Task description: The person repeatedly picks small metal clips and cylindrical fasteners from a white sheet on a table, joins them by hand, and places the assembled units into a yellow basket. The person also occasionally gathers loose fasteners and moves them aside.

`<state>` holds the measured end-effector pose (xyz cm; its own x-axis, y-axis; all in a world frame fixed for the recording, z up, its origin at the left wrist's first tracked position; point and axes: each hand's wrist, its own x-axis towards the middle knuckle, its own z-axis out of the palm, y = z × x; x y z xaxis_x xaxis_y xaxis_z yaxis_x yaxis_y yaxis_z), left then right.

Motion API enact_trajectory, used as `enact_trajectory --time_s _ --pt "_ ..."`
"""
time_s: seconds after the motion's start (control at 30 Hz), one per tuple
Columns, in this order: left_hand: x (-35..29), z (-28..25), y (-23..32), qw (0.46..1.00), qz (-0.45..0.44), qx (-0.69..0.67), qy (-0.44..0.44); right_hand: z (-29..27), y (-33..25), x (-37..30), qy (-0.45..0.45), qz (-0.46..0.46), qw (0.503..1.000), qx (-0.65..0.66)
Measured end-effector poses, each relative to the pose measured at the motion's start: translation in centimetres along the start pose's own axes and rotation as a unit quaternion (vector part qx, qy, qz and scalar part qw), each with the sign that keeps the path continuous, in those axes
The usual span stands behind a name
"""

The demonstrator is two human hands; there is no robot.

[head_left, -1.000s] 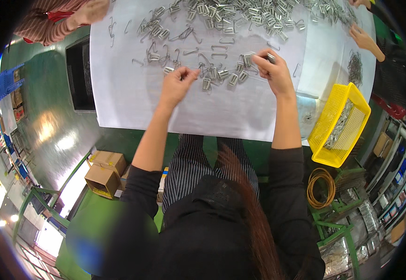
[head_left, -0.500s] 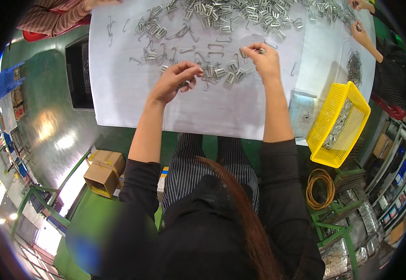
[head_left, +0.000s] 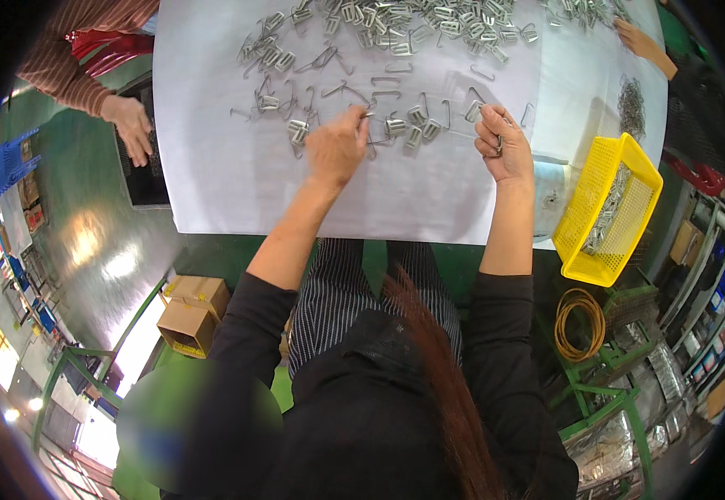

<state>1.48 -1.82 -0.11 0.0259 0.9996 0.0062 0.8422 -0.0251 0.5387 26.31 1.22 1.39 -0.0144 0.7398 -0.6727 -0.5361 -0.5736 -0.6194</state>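
Small silvery slotted metal buckles and bent wire hooks lie scattered over the white-covered table. My left hand is over the small group in front of me, its fingers pinched together near a wire piece; whatever they hold is too blurred to make out. Farther right, my right hand is closed, with a metal buckle at its fingertips and a wire hook beside it. Another bit of metal shows between its curled fingers.
A large heap of buckles covers the far side. At the right edge stands a yellow basket holding metal parts, near a pile of wire hooks. A co-worker's hand hangs over a black bin at left; another hand works at far right.
My right hand has moved right and nearer me with a buckle. My left hand has moved right and forward into the small group. The left co-worker's hand has come down over the black bin.
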Motion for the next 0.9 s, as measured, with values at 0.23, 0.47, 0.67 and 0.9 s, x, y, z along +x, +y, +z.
enact_trajectory --time_s 0.23,0.47,0.67,0.9 --pt "3.2 -4.3 -4.1 0.894 -0.249 -0.296 -0.226 -0.6 0.2 -0.5 0.094 -0.003 0.993 -0.075" --pt "3.8 -5.0 -5.9 0.776 -0.356 -0.406 -0.326 -0.3 1.2 -0.9 0.144 -0.009 0.973 -0.178" --pt "2.7 -4.9 -4.6 0.755 -0.311 -0.503 -0.283 -1.8 1.0 -2.1 0.112 0.011 0.992 -0.054" --pt "2.2 -3.2 -4.4 0.797 -0.274 -0.455 -0.288 -2.3 1.2 -2.0 0.248 -0.053 0.922 -0.292"
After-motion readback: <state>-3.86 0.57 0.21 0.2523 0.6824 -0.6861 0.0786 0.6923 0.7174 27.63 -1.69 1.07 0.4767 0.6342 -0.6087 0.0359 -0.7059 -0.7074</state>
